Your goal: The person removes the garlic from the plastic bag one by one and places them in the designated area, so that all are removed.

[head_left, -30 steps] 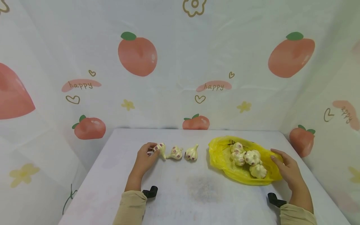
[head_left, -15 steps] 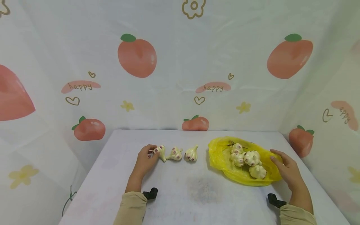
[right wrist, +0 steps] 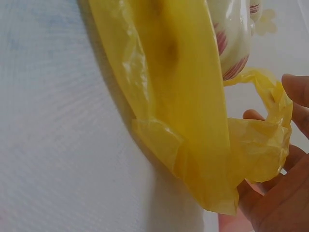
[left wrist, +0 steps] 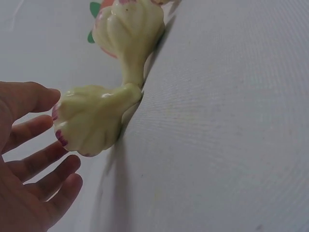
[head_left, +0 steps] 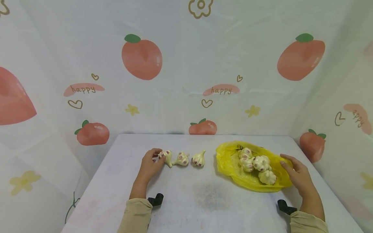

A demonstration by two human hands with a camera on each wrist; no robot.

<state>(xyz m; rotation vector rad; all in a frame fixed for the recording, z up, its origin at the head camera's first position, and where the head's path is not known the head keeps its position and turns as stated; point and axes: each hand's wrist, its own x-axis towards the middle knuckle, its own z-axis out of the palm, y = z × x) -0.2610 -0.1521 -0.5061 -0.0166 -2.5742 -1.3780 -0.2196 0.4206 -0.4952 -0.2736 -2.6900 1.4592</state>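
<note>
In the head view my left hand (head_left: pixel 150 164) is at the leftmost garlic bulb (head_left: pixel 167 157) of a row of three. The left wrist view shows the fingers spread loosely, with the thumb tip right at the root end of this bulb (left wrist: pixel 87 121). Its stem reaches toward the middle bulb (head_left: pixel 182 159); a third bulb (head_left: pixel 198 159) sits to the right. My right hand (head_left: pixel 300 176) holds the right end of a yellow plastic bag (head_left: pixel 247 185), thumb inside the rim and fingers behind it. Several garlic bulbs (head_left: pixel 261 163) lie in the bag's opening.
Everything rests on a white table (head_left: pixel 177 207) with a grey smudge (head_left: pixel 212 195) near its middle. Behind and beside it hangs a white cloth backdrop (head_left: pixel 186 64) printed with fruit. Black wrist mounts (head_left: pixel 155 200) sit by both sleeves.
The leftmost bulb has tipped down slightly beside my left hand. My right hand and the bag keep their places.
</note>
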